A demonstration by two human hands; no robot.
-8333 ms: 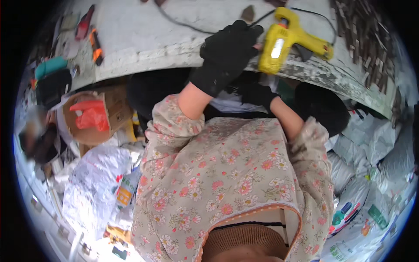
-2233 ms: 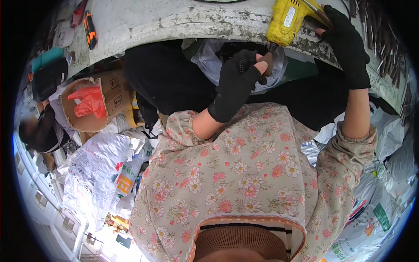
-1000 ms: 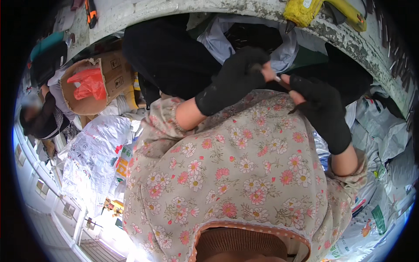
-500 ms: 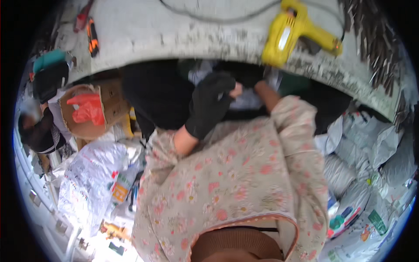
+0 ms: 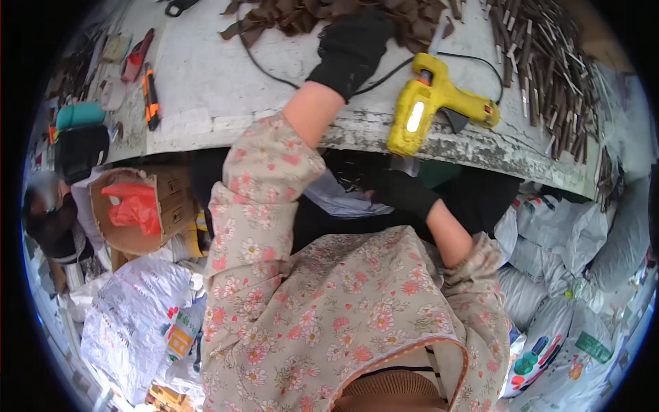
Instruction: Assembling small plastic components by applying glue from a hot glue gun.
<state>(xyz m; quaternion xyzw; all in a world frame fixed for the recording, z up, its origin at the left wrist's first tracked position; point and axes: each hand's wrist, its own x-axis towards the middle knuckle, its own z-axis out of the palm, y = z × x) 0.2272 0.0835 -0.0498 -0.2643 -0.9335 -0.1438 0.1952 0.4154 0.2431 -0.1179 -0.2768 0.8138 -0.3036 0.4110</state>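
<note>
My left hand (image 5: 353, 51), in a black glove, reaches across the table to a pile of brown, leather-like strips (image 5: 285, 17). Its fingers are hidden at the pile's edge, so their grip cannot be made out. Low in front of me, below the table edge, my right hand (image 5: 405, 194), gloved in black too, is closed over an open pale plastic bag (image 5: 343, 202). Small dark pieces show in the bag's mouth. Whatever the right fingers hold is too small to make out. Right of my left hand lies a yellow glue gun (image 5: 419, 110), with a pale stick in its rear.
Many thin brown sticks (image 5: 542, 82) lie at the table's right. An orange-black utility knife (image 5: 150, 96) and a red-handled tool (image 5: 139, 55) lie at the left. A black cable crosses the tabletop. A cardboard box (image 5: 175, 199) and stuffed plastic bags (image 5: 137, 309) flank me; another person sits far left.
My left hand has moved from below the table edge up and forward onto the brown pile. My right hand has come into clearer sight over the bag. The view has shifted toward the table.
</note>
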